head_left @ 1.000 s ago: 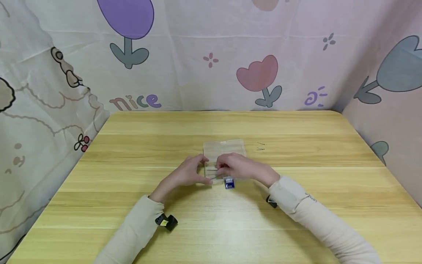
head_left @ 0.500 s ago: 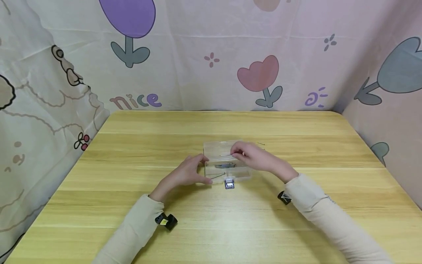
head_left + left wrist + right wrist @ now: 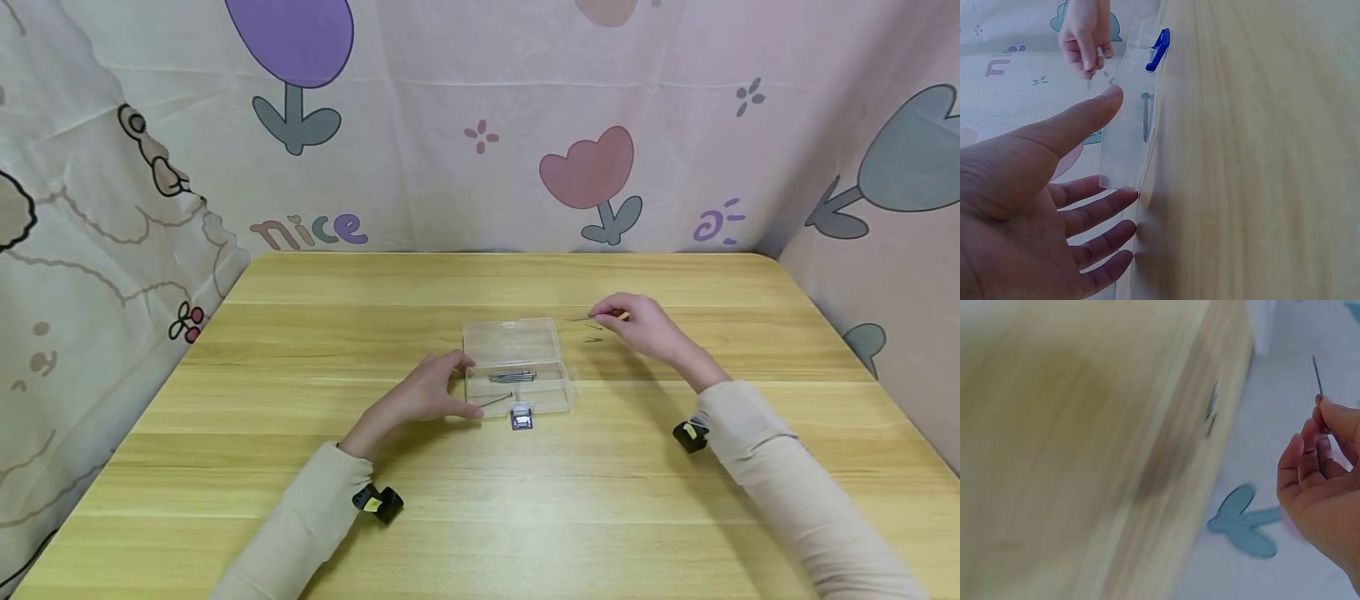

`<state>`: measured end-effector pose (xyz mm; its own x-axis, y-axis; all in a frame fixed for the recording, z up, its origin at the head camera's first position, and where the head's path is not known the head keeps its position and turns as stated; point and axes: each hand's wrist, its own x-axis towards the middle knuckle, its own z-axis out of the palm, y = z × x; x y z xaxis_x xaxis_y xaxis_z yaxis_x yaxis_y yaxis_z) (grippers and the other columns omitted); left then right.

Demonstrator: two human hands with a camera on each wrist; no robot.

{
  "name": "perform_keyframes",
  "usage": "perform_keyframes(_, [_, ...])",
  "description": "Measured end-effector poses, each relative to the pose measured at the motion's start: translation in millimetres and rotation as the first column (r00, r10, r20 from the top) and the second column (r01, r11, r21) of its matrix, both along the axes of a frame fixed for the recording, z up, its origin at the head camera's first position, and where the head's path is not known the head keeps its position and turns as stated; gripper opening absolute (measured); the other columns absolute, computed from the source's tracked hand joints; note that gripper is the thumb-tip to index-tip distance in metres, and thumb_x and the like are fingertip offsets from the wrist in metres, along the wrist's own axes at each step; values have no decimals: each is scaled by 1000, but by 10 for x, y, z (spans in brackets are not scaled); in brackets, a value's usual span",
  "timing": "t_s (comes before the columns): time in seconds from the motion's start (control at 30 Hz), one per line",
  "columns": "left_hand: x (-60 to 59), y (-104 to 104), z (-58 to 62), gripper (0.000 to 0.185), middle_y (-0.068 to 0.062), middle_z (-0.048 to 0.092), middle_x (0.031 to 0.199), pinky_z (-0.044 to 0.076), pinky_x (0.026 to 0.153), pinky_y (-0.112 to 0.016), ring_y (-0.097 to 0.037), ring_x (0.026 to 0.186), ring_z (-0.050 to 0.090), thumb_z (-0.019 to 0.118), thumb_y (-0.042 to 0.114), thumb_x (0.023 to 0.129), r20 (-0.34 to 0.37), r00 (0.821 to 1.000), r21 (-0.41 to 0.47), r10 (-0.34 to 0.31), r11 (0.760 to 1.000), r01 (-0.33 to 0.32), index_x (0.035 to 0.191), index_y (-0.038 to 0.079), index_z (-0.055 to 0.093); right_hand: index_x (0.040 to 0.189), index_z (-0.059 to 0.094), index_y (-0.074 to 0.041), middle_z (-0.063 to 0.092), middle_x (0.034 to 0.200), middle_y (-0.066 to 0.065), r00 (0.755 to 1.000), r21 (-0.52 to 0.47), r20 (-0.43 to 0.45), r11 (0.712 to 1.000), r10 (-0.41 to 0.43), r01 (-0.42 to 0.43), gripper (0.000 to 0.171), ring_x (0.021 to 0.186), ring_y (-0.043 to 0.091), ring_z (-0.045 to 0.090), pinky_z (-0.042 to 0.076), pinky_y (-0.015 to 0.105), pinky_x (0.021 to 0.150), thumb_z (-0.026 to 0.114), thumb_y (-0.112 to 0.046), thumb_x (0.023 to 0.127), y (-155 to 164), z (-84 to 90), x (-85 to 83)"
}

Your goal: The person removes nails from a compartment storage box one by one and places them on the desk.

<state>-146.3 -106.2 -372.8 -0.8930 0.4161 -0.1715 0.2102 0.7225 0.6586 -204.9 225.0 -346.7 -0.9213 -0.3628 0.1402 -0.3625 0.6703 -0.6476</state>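
Note:
A clear plastic box (image 3: 557,398) lies open mid-table, its lid (image 3: 512,340) folded back and a blue latch (image 3: 521,417) at the front. Several nails (image 3: 512,377) lie inside. My left hand (image 3: 463,385) rests against the box's left end with straight fingers; in the left wrist view its thumb (image 3: 1094,106) touches the box (image 3: 1127,140). My right hand (image 3: 617,317) hovers right of the lid and pinches one thin nail (image 3: 581,319) between thumb and fingertips. The right wrist view shows that nail (image 3: 1319,378) sticking up from the fingers (image 3: 1329,422).
Two loose nails (image 3: 592,334) lie on the wooden table (image 3: 480,500) just below my right hand, also seen as the loose nails (image 3: 1212,410) in the right wrist view. One nail (image 3: 496,401) leans at the box's front left corner. Patterned cloth walls (image 3: 480,125) close in three sides.
My right hand left the box, travelled to the back right and now pinches a nail above the loose ones. The left hand and box have stayed put.

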Motion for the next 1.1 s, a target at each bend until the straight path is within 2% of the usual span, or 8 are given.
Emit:
perform_keyframes(0.23, [-5,-2,-1,74,-13,55,129,36,100,-48,-30,119,44,87,35,71,1,1000,-5,0,1000,0,129,4,53,105,68,4,66,102,19,992,27,35,992,-125,124,19,93,29,56,44,37,76,58,-9,97,294,-78,-98])
perform_keyframes(0.43, [-4,4,-6,74,-13,55,129,36,100,-48,-30,119,44,87,34,71,6,1000,-5,-2,1000,2,129,4,53,107,66,7,64,103,23,980,51,75,982,-187,183,21,89,28,52,42,36,77,55,-8,97,498,-162,-143])
perform_keyframes(0.7, [-8,-2,-8,74,-13,55,129,36,100,-48,-30,119,44,86,35,71,0,1000,-13,0,1000,0,129,4,53,108,66,7,64,108,26,978,103,130,983,-164,151,21,100,36,56,43,48,90,59,-8,96,641,-260,-223])
perform_keyframes(0.93, [1,-6,-11,73,-13,56,129,35,101,-49,-31,121,44,87,34,71,-5,1000,-9,-3,1000,3,129,4,53,97,69,7,68,96,21,986,156,122,983,-116,96,14,92,33,57,41,45,83,66,-6,91,668,-262,-274])
perform_keyframes(1.1, [-3,-12,-16,73,-13,56,128,35,100,-49,-31,120,45,86,34,71,-13,1000,-3,-9,1000,9,128,4,53,93,70,6,69,91,17,988,163,131,985,-78,56,14,90,31,57,41,46,84,68,-8,89,674,-283,-290])
